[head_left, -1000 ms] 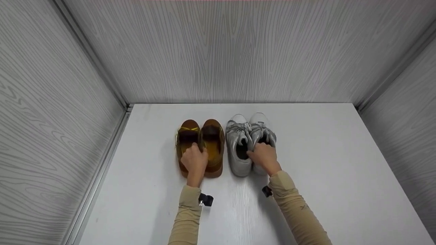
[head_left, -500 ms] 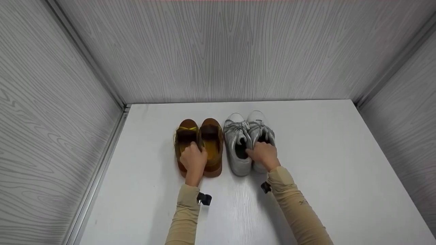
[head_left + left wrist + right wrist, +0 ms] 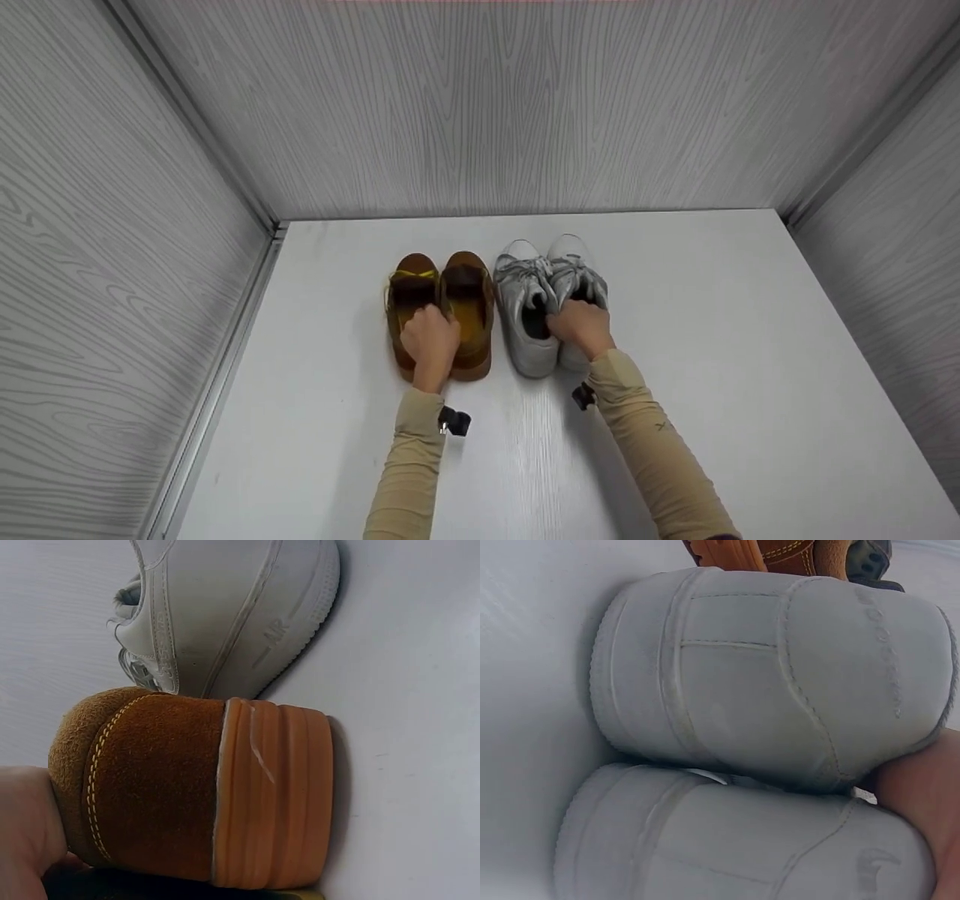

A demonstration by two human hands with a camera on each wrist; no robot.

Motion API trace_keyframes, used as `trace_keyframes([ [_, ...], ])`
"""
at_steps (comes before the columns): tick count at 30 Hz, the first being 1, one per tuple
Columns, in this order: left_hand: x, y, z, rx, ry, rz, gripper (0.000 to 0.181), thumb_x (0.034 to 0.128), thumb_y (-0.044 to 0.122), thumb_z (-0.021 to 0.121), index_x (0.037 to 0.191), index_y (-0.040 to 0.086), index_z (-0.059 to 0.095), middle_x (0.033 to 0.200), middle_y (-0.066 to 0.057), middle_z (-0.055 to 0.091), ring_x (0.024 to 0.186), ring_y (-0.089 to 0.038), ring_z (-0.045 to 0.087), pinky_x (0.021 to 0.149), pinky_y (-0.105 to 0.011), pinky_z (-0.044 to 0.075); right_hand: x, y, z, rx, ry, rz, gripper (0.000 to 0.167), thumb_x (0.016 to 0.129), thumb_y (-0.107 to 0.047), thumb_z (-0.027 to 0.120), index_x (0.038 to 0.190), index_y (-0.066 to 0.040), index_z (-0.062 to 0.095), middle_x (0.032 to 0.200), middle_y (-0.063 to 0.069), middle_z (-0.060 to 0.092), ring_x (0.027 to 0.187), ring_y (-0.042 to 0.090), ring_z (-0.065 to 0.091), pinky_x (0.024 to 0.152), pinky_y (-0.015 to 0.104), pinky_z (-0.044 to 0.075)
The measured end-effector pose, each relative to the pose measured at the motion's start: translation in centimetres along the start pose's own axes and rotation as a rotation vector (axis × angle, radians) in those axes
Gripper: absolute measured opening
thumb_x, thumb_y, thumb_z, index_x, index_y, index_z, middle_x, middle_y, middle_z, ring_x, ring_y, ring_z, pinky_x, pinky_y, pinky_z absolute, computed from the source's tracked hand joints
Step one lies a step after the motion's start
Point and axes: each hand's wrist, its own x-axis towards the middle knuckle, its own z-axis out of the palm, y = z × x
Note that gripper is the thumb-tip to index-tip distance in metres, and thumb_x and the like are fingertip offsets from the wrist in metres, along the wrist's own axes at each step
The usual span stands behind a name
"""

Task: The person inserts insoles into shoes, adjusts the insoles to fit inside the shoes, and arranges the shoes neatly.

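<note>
A pair of brown suede moccasins with yellow laces stands side by side on the white tabletop, the left moccasin (image 3: 415, 268) and the right moccasin (image 3: 470, 330). My left hand (image 3: 430, 341) grips them where their inner sides meet, at the heel end. The right moccasin's heel and thick orange-brown sole fill the left wrist view. Just right of them stand white lace-up sneakers, the left sneaker (image 3: 534, 358) and the right sneaker (image 3: 568, 246). With its thumb toward the left sneaker's opening, my right hand (image 3: 583, 328) holds their adjoining collars. My fingers inside the shoes are mostly hidden.
The white tabletop (image 3: 720, 315) extends on both sides of the shoes. A grey wood-grain back wall (image 3: 495, 112) rises behind it, with a left side wall (image 3: 97, 262) and a right side wall (image 3: 900, 247) along its sides.
Both hands keep their hold, and the shoes stay in place on the tabletop. Only the head view has shifted slightly.
</note>
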Motion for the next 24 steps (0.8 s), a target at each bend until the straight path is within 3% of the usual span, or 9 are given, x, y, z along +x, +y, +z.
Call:
trace_keyframes([
  [6, -0.3, -0.3, 0.5, -0.104, 0.081, 0.029, 0.029, 0.0917, 0.020, 0.057, 0.070, 0.002, 0.065, 0.074, -0.015, 0.064, 0.067, -0.038, 0.065, 0.057, -0.048, 0.051, 0.0, 0.1, 0.3, 0.014, 0.051, -0.012, 0.034, 0.093, -0.028, 0.051, 0.090, 0.000, 0.070, 0.096, 0.025, 0.069, 0.091, 0.045, 0.066, 0.079, 0.058, 0.051],
  [12, -0.9, -0.1, 0.8, -0.161, 0.145, 0.029, 0.031, 0.0919, 0.016, 0.057, 0.066, 0.001, 0.063, 0.072, -0.014, 0.061, 0.066, -0.037, 0.063, 0.058, -0.048, 0.049, 0.2, 0.1, 0.8, 0.015, 0.127, -0.015, 0.033, 0.088, -0.026, 0.055, 0.090, 0.002, 0.071, 0.095, 0.025, 0.069, 0.090, 0.047, 0.066, 0.076, 0.058, 0.052],
  [17, -1.2, 0.9, 1.1, -0.169, 0.160, 0.016, 0.030, 0.0912, 0.015, 0.057, 0.066, 0.002, 0.063, 0.073, -0.012, 0.060, 0.067, -0.036, 0.063, 0.059, -0.047, 0.049, 0.4, 0.6, 0.5, -0.011, 0.150, -0.055, 0.030, 0.088, -0.025, 0.056, 0.084, 0.002, 0.069, 0.090, 0.026, 0.069, 0.085, 0.048, 0.066, 0.072, 0.057, 0.052],
  [24, -1.8, 3.0, 2.0, -0.156, 0.155, 0.069, 0.028, 0.0898, 0.014, 0.056, 0.065, 0.003, 0.062, 0.073, -0.012, 0.059, 0.064, -0.034, 0.062, 0.057, -0.045, 0.049, 0.7, 2.3, -0.7, -0.075, 0.164, -0.076, 0.027, 0.089, -0.024, 0.057, 0.078, -0.001, 0.066, 0.089, 0.026, 0.069, 0.084, 0.049, 0.066, 0.072, 0.058, 0.052],
])
